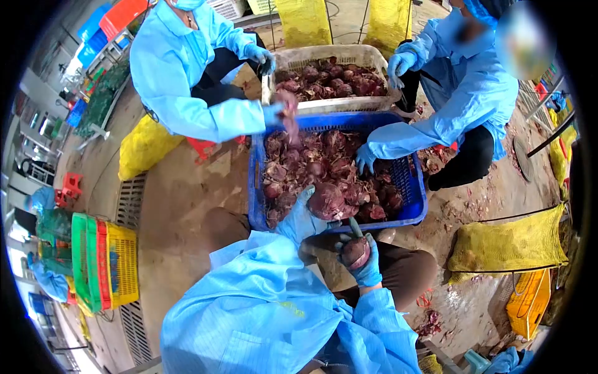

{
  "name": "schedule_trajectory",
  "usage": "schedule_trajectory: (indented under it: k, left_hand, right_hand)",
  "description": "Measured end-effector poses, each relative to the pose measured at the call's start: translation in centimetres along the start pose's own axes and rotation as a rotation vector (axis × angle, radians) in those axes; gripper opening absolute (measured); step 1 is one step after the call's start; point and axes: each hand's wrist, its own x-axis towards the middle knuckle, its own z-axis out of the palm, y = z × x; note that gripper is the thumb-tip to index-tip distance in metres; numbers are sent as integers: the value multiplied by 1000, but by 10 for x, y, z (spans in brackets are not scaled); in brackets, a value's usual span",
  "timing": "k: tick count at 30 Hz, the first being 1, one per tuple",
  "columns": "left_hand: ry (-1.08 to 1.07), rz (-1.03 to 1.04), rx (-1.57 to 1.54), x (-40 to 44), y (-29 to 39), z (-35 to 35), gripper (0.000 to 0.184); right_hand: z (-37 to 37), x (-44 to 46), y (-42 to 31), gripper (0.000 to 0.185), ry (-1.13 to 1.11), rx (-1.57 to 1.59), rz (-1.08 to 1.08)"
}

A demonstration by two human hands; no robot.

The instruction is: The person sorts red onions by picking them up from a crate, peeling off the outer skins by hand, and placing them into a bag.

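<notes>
My left hand (303, 219), in a blue glove, is wrapped round a large dark red onion (326, 201) at the near edge of the blue crate (416, 214). To its right, my right hand (367, 265), also gloved, grips a smaller red onion (355, 252) over my lap. A dark, narrow object (355, 227) sticks up by the fingers of my right hand; what it is cannot be made out. Red onions and loose skins fill the blue crate. Behind it stands a white crate (330, 50) of red onions.
Two co-workers in blue gowns, a person at the left (180, 87) and one at the right (473, 100), reach over the crates. Yellow mesh sacks (507, 243), stacked baskets (121, 265) and an orange basket (528, 302) stand around. Onion skins litter the floor (187, 206).
</notes>
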Motion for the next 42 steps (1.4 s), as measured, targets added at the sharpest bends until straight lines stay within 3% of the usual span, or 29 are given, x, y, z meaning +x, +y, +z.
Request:
schedule_trajectory:
  k: [1, 5, 10, 12, 13, 14, 15, 16, 18, 21, 24, 26, 28, 30, 33, 34, 36, 38, 39, 40, 42]
  left_hand:
    - [172, 15, -42, -1, -3, 1, 61]
    - [307, -139, 214, -16, 3, 19, 61]
    - [441, -133, 542, -23, 17, 19, 49]
    - [165, 99, 1561, -30, 26, 1, 46]
    - [200, 44, 1736, -37, 29, 31, 45]
    - [208, 50, 1735, -37, 28, 29, 45]
    - [227, 200, 1556, -33, 24, 27, 46]
    - [240, 338, 1372, -31, 21, 25, 46]
    - [198, 364, 1395, -37, 21, 21, 46]
    - [274, 152, 667, -53, 20, 47, 42]
    - [372, 96, 582, -48, 11, 38, 38]
    - [407, 65, 609, -42, 9, 29, 35]
    - [293, 168, 962, -37, 8, 16, 35]
    - [152, 392, 1702, -44, 8, 29, 36]
    - [73, 309, 1692, -45, 11, 46, 34]
    - [130, 203, 1602, -41, 13, 48, 37]
    - [231, 69, 1062, -35, -5, 62, 41]
    - [195, 125, 964, -25, -19, 90, 48]
    - [52, 174, 905, -18, -23, 95, 55]
    - [64, 184, 872, -23, -21, 90, 59]
    - [228, 167, 917, -8, -15, 80, 59]
  right_hand:
    - [2, 4, 5, 53, 96, -356, -78]
    - [14, 18, 7, 55, 179, -221, -25]
    - [14, 31, 20, 56, 206, -425, 56]
    - [15, 32, 27, 55, 212, -431, 55]
    - [16, 32, 31, 55, 198, -422, 37]
    - [21, 34, 32, 55, 190, -419, 28]
    - [32, 36, 32, 55, 182, -415, 19]
    - [44, 35, 30, 44, 258, -201, 113]
    - [61, 30, 27, 38, 339, 17, 200]
    - [66, 24, 31, 59, 182, -382, -22]
    - [58, 23, 37, 57, 75, -323, 12]
    - [56, 24, 40, 57, 211, -120, 61]
    - [60, 21, 36, 47, 208, -64, 110]
    - [44, 17, 42, 42, 164, -19, 113]
    - [-43, 29, 115, 35, 51, 364, 126]
    - [-12, 18, 87, 29, -82, 443, 63]
    - [47, 30, 75, 29, 126, 244, -158]
    - [59, 24, 54, 32, 215, 150, -267]
    - [53, 12, 35, 33, 82, 388, -154]
    - [47, 10, 30, 33, 85, 353, -184]
    - [101, -11, -36, 29, -79, 605, -245]
